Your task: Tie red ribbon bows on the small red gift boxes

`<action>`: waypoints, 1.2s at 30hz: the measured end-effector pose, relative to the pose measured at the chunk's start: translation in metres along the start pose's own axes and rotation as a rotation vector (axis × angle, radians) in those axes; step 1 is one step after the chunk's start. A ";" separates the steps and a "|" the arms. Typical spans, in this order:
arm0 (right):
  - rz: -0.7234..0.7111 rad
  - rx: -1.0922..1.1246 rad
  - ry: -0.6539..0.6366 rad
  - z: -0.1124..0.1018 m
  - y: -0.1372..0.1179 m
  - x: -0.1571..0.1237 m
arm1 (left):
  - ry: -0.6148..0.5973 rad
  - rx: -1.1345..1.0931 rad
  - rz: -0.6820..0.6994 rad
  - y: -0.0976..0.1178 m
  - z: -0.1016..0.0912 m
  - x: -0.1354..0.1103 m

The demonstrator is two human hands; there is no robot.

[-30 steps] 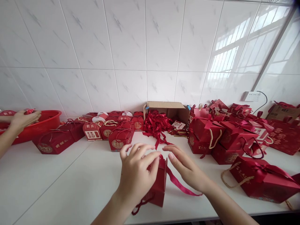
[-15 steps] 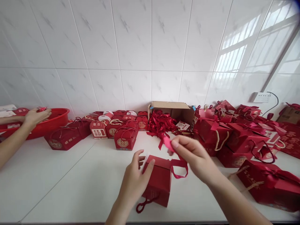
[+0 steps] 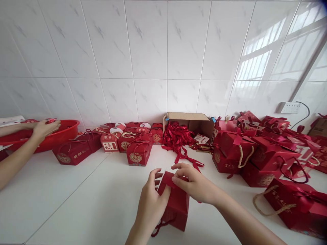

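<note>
A dark red gift box (image 3: 176, 207) stands on the white table in front of me, a dark red cord handle (image 3: 159, 229) hanging at its near side. My left hand (image 3: 152, 206) grips its left side, thumb on top and fingers partly hidden behind. Over the lid, my right hand (image 3: 195, 183) pinches a red ribbon (image 3: 170, 181) against the top, with most of the ribbon hidden by the hand. Just behind lies a loose ribbon strand (image 3: 192, 159), trailing from a heap of red ribbons (image 3: 178, 134) in a cardboard box (image 3: 189, 116).
Finished-looking red boxes (image 3: 139, 149) line the wall side. More boxes (image 3: 270, 154) are stacked at right, and one with a bow and rope handles (image 3: 298, 206) sits near my right arm. At left, another person's hands (image 3: 47, 129) are over a red basin (image 3: 68, 132).
My right hand has moved left and down with the ribbon, from beside the box onto its top. My left hand stays on the box. The view has shifted slightly.
</note>
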State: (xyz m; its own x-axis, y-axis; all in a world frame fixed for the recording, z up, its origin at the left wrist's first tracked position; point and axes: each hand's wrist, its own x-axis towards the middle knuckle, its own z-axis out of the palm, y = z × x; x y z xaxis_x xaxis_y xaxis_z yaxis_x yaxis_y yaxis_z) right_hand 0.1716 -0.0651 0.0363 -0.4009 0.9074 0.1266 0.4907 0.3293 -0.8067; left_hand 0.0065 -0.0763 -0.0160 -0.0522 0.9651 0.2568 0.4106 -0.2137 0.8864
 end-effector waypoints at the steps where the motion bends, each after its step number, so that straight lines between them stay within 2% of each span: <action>1: -0.003 0.004 0.000 0.000 0.001 0.001 | 0.002 -0.002 -0.004 0.000 0.000 0.000; 7: 0.059 -0.012 -0.009 -0.001 -0.001 0.006 | 0.012 -0.049 -0.055 0.004 0.003 -0.004; 10: 0.041 -0.074 -0.021 -0.002 -0.005 0.008 | 0.007 -0.072 -0.070 0.004 0.003 -0.011; 16: 0.008 -0.127 -0.086 -0.008 -0.010 0.007 | -0.210 -0.261 -0.104 0.010 -0.007 -0.027; 20: -0.031 -0.079 -0.124 -0.017 -0.011 0.004 | -0.142 -0.319 -0.171 0.020 -0.014 -0.016; 26: -0.070 -0.082 -0.111 -0.018 -0.009 0.004 | -0.276 -0.240 -0.054 0.025 -0.015 0.004; 29: -0.096 -0.090 -0.067 -0.017 -0.007 0.004 | -0.273 -0.119 0.003 0.020 -0.014 0.006; 31: -0.106 -0.064 0.041 -0.021 -0.004 0.000 | -0.242 0.037 0.044 0.008 -0.020 0.008; 34: -0.130 -0.008 0.304 -0.030 0.004 -0.020 | -0.170 0.462 0.057 -0.021 -0.046 0.017; 36: -0.085 0.024 0.399 -0.032 0.012 -0.041 | -0.078 0.778 -0.092 -0.042 -0.072 0.024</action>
State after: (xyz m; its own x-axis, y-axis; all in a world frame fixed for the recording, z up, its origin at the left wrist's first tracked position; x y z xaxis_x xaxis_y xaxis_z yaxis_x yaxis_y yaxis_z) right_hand 0.2189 -0.0899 0.0397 -0.1055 0.9089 0.4035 0.4483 0.4057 -0.7965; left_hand -0.0772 -0.0552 -0.0194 -0.0651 0.9877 0.1420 0.9285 0.0079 0.3712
